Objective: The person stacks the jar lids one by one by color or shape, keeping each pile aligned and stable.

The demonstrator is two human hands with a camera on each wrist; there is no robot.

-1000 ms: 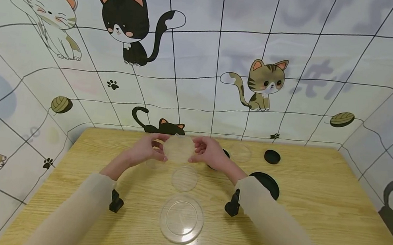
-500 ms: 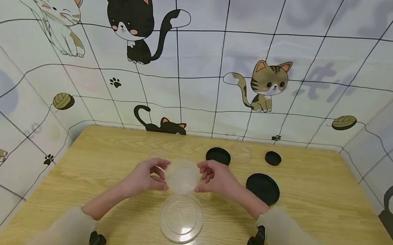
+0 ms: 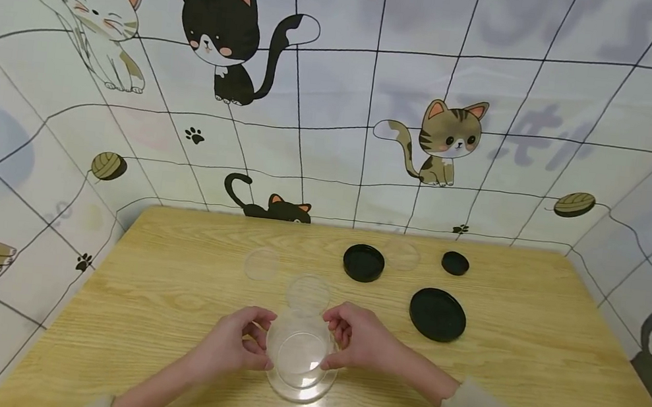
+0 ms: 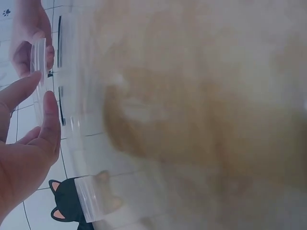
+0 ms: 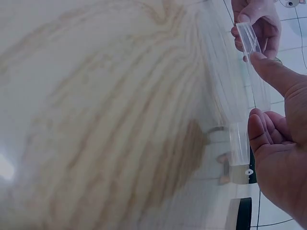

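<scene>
Both hands hold one clear, shallow round dish between them by its opposite sides. The left hand pinches its left edge, and the right hand its right edge. Below it a larger clear round dish lies flat on the table and shows through the held one. In the left wrist view the held dish appears edge-on, tilted, and apart from the tabletop. Across from the right thumb in the right wrist view, the left hand grips the far end of the dish.
Behind the hands, several thin clear discs lie on the wooden table: a middle one, a left one and a right one. Three black round dishes stand to the right: medium, small, large. A cat-printed cloth closes the back.
Both hands have carried the clear dish from the back of the table toward the near side, passing over the middle disc, to above the larger clear dish. The other pieces stay put.
</scene>
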